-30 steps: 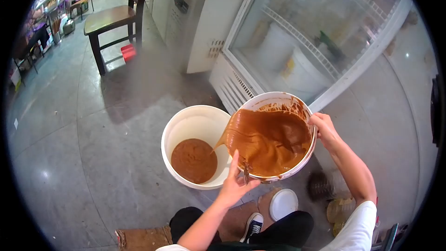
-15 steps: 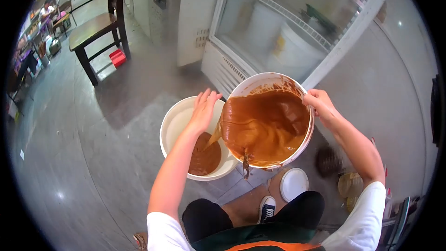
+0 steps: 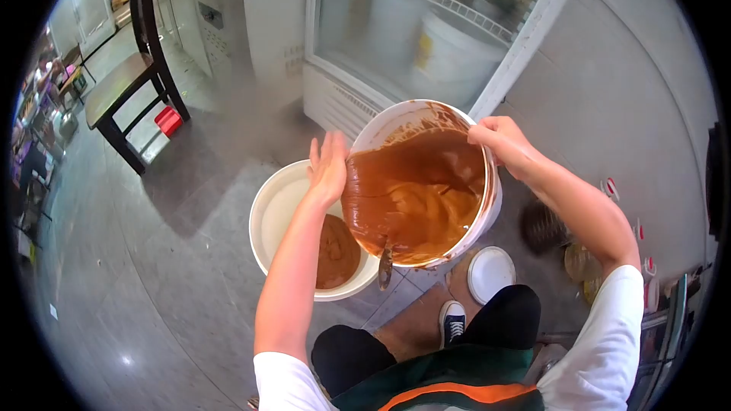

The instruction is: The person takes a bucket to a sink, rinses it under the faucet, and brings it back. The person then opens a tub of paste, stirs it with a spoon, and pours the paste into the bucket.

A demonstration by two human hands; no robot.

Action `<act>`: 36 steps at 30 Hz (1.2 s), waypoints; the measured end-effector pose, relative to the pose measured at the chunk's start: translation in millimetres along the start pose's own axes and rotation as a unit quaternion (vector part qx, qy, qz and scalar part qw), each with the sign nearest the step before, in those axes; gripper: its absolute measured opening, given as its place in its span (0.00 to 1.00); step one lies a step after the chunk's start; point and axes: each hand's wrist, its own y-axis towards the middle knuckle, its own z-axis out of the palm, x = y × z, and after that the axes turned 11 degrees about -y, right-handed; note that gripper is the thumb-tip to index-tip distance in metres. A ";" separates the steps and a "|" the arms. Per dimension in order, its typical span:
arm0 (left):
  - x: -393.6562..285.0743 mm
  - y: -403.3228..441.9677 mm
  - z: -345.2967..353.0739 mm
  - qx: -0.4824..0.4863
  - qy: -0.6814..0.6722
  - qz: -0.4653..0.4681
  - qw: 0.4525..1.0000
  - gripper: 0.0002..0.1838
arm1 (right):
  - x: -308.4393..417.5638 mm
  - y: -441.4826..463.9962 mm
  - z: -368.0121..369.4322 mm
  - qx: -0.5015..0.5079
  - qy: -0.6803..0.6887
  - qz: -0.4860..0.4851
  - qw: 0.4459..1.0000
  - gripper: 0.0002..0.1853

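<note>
A white bucket point(image 3: 493, 209) of thick brown, sauce-like paste point(image 3: 426, 198) is tilted to the left, its paste lying up to the left lip. My right hand point(image 3: 502, 143) grips its upper right rim. My left hand point(image 3: 327, 167) is flat against the bucket's left side, fingers stretched out. Below and to the left, a second, cream-white bucket point(image 3: 268, 217) stands on the floor with a pool of the same paste point(image 3: 337, 253) in its bottom. My left forearm hides part of it. A paste-smeared utensil handle point(image 3: 386, 266) sticks out over the tilted bucket's near rim.
A glass-door fridge point(image 3: 403, 38) with white tubs inside stands ahead. A round white lid point(image 3: 491, 275) lies by my shoe point(image 3: 452, 323). Jars point(image 3: 582, 262) line the right wall. At the left stand a dark chair point(image 3: 122, 91) and a red dustpan point(image 3: 168, 120).
My view has shifted, so the fridge and chair sit further left. The tilted bucket remains in my hands over the other bucket. The falling paste stream seen earlier is now hardly visible.
</note>
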 end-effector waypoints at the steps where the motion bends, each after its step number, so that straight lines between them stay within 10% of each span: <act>1: -3.4 -2.7 -0.3 -0.007 -0.011 -0.018 1.000 0.40 | 0.8 0.8 -0.6 -0.001 0.002 0.004 1.000 0.14; 36: 30.3 -108.1 11.2 -0.018 0.005 0.024 1.000 0.35 | -3.7 4.8 -0.5 0.012 0.052 0.026 0.998 0.15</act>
